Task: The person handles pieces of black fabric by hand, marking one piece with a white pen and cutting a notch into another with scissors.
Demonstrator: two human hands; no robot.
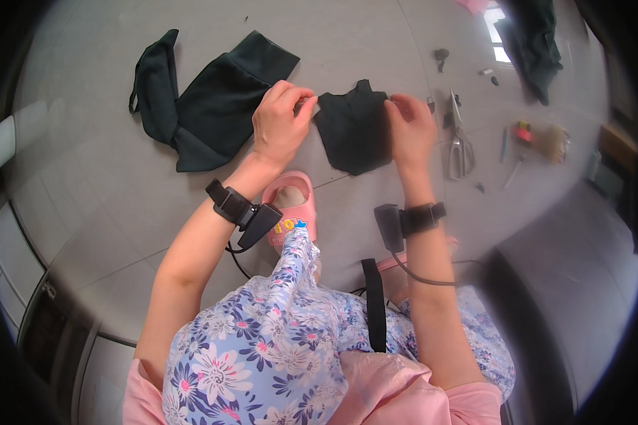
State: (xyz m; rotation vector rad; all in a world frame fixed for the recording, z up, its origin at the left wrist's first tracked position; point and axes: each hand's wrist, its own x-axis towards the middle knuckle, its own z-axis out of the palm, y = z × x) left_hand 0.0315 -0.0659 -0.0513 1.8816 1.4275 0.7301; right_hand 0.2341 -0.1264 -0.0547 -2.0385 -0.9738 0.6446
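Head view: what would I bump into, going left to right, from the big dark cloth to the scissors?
Big dark cloth → left hand → small dark cloth → right hand → scissors.

The cloth [354, 134] sits between our left hand [282, 122] and our right hand [411, 127]; left of it, on the floor [92, 184], lies the garment [223, 106]. Right of our right hand we have the scissors [459, 142], with the fabric [535, 49] beyond, farther right; one slipper [290, 221] is nearer us, between garment and cloth
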